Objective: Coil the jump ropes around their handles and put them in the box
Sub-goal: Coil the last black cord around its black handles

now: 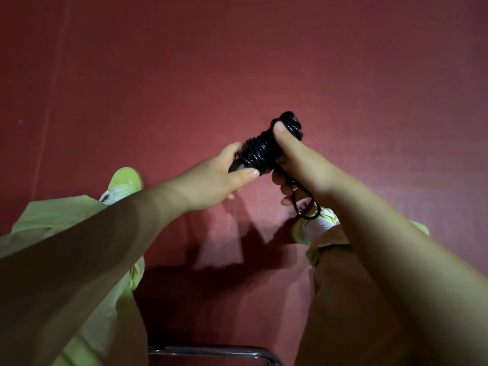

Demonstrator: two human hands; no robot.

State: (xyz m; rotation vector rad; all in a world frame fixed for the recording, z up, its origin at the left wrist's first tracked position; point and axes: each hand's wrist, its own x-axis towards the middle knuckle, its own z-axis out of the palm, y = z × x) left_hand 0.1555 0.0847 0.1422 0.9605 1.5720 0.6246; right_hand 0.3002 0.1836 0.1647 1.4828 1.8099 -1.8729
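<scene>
A black jump rope [260,151] is wound in many glossy turns around its handles and is held up over the red floor. My left hand [214,180] grips the lower handle end of the bundle. My right hand [298,165] grips the upper part, thumb pressed on the top coils. A short loose loop of rope [306,210] hangs below my right hand. No box is in view.
The red floor [237,62] fills the view. My legs in pale green trousers and my yellow-green shoes [124,183] show below the arms. A metal chair frame [211,351] runs along the bottom edge.
</scene>
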